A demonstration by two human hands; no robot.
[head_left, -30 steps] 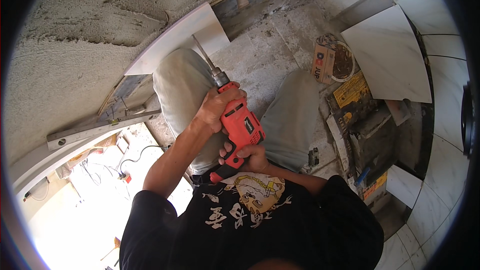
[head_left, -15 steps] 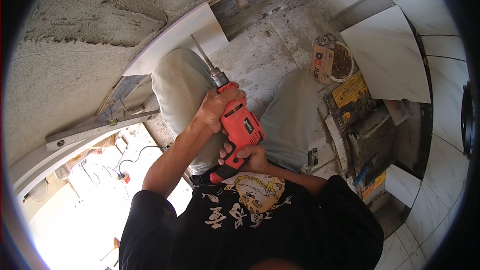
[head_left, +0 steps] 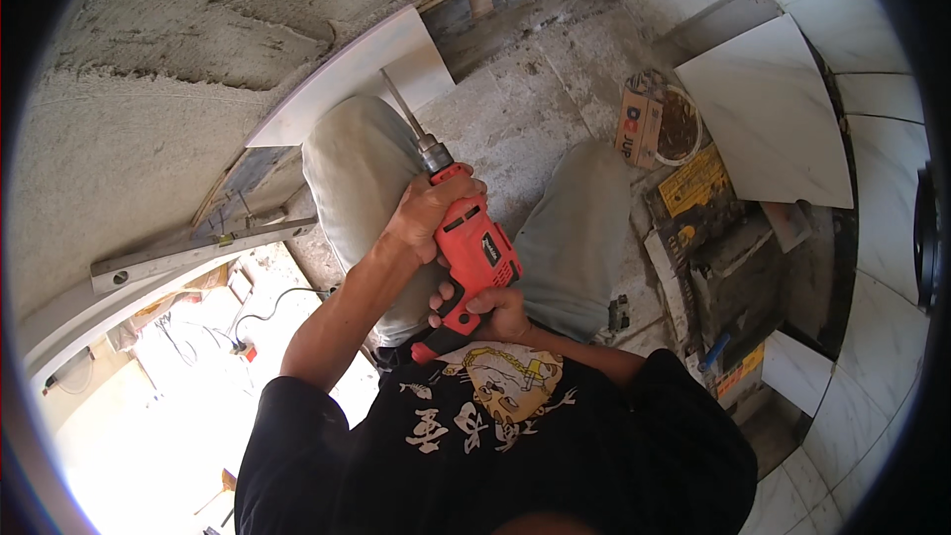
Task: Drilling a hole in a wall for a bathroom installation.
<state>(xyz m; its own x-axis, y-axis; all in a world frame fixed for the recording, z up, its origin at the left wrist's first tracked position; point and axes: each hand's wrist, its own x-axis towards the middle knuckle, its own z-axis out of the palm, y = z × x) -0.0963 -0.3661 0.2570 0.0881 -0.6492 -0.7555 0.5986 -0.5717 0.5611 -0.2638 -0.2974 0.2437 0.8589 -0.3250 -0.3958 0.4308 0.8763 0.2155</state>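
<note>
A red power drill (head_left: 475, 248) lies diagonally between my legs, its long bit (head_left: 401, 99) pointing up and left over my left knee toward a white board (head_left: 416, 50) against the rough wall. My left hand (head_left: 426, 208) is wrapped round the front of the drill's body, just below the metal chuck (head_left: 436, 154). My right hand (head_left: 493, 309) grips the rear handle, close to my black shirt. A metal level (head_left: 198, 254) lies at the left.
Rough cement wall (head_left: 198, 40) at upper left, dusty floor (head_left: 535, 79) ahead. At right are leaning tiles (head_left: 763, 109), a bucket (head_left: 679, 124) beside cardboard (head_left: 639, 124), dirty trays (head_left: 723, 267) and a tiled wall (head_left: 882, 198). A bright opening with cables (head_left: 272, 317) is at lower left.
</note>
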